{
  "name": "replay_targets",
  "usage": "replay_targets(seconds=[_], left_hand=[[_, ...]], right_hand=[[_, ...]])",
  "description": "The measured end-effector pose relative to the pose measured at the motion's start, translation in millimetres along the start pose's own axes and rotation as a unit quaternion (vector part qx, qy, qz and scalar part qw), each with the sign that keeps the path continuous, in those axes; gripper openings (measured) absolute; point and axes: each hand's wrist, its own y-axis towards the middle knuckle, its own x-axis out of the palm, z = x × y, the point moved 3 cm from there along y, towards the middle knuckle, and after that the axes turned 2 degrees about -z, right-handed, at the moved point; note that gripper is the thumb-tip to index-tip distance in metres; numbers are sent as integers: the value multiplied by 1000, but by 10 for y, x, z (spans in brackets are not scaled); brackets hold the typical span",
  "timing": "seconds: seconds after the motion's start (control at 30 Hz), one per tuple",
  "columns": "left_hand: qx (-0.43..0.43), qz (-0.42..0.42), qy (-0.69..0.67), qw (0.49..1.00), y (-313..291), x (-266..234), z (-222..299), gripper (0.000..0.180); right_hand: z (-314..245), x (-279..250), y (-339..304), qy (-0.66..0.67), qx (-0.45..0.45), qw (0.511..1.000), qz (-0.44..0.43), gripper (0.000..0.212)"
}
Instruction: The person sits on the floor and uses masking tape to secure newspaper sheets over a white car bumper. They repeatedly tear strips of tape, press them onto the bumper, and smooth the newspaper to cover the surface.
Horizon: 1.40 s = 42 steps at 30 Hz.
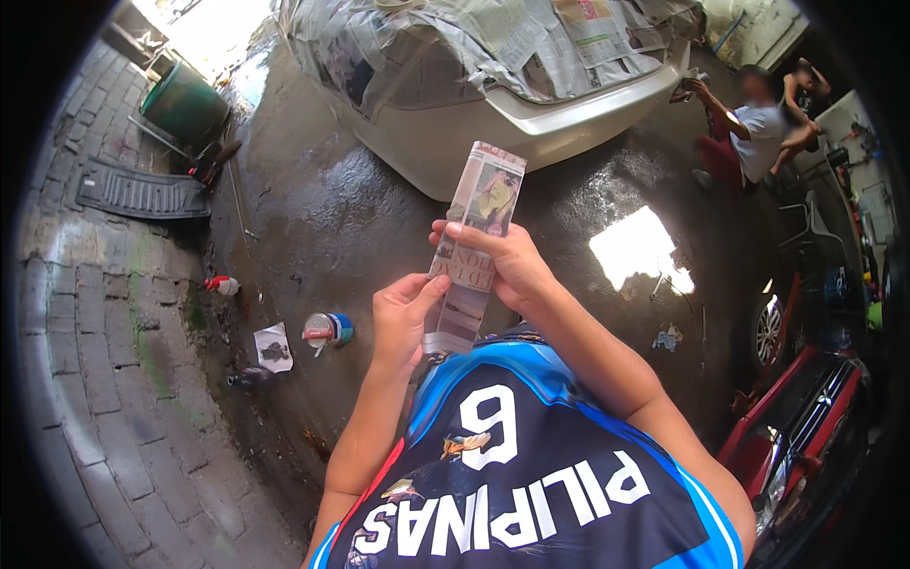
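Observation:
A sheet of newspaper, folded into a long narrow strip, is held up in front of my body between both hands. My left hand grips its lower left edge, the thumb lying across the front. Higher up, my right hand holds the right edge, its thumb also pressed over the printed face and fingertips showing beyond the left edge. Past the strip stands a pale car, its upper part covered with newspaper sheets. The strip's back side is hidden from me.
Left on the wet floor stand a paint can, a red-and-white container and a dark bottle. A green drum is by the brick wall. One person crouches by the car, another behind. Red car parts lie right.

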Motion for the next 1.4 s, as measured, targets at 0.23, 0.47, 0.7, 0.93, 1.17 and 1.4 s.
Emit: replay_targets(seconds=[0.23, 0.47, 0.7, 0.93, 1.17, 1.4], left_hand=[[-8, -7, 13, 1000, -44, -46, -64, 16], [-14, -4, 31, 999, -28, -37, -34, 16], [-23, -14, 14, 1000, 2, -1, -13, 16], [-65, -6, 47, 997, 54, 100, 81, 21], [88, -21, 79, 993, 391, 168, 314, 22], [112, 0, 108, 988, 439, 183, 295, 20]], right_hand=[[-243, -56, 131, 10, -43, 999, 25, 31], [-376, -13, 154, 20, -97, 995, 12, 32], [-463, 2, 136, 5, -106, 994, 24, 31], [-416, -54, 208, -33, -115, 992, 52, 29], [-360, 85, 293, -2, -111, 993, 48, 36], [-9, 182, 166, -24, -39, 999, 7, 43]])
